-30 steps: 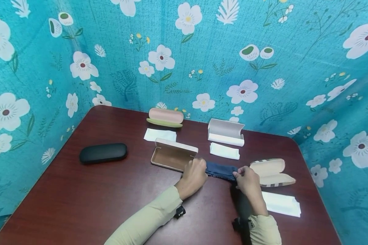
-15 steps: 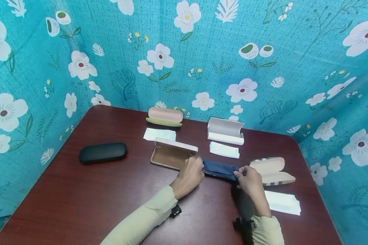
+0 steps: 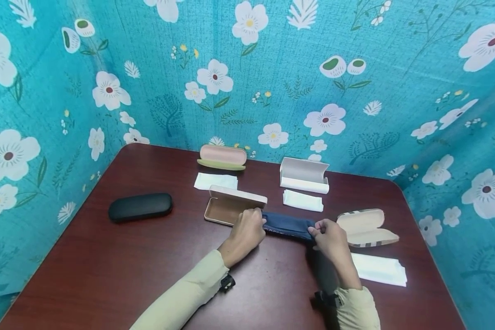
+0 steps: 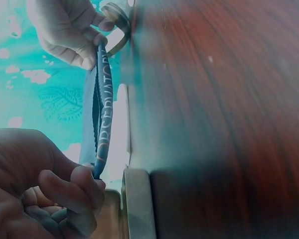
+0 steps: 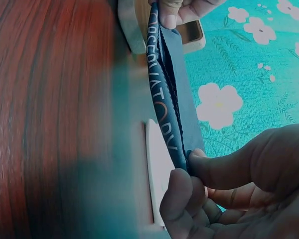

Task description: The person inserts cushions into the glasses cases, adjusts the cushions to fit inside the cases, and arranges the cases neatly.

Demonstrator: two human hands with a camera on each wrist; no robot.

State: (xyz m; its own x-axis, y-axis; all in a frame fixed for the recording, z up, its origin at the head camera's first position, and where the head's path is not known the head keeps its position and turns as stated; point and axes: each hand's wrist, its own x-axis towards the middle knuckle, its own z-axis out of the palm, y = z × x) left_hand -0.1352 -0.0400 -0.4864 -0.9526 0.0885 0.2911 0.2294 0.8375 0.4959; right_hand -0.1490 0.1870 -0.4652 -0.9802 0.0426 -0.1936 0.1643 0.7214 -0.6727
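Observation:
A folded dark blue cleaning cloth (image 3: 288,224) with printed lettering along its folded edge is stretched between my two hands. My left hand (image 3: 246,231) pinches its left end, right at the front of an open glasses case (image 3: 222,210) with a brown lining. The cloth's right end is pinched between thumb and fingers of my right hand (image 3: 331,239). In the left wrist view the cloth (image 4: 105,107) is held above the table, its layers gaping slightly. The right wrist view shows the same gap beside the lettering, with the thumb (image 5: 209,167) on the cloth's near end.
A closed black glasses case (image 3: 140,207) lies at the left. Behind stand an open green case (image 3: 222,158) and an open white case (image 3: 304,176), white cloths (image 3: 303,200) before them. At the right are an open striped-edge case (image 3: 367,228) and another white cloth (image 3: 379,269).
Both hands have shifted the blue cloth a little to the left, and the left hand now overlaps more of the brown-lined case. The other cases and cloths stay put.

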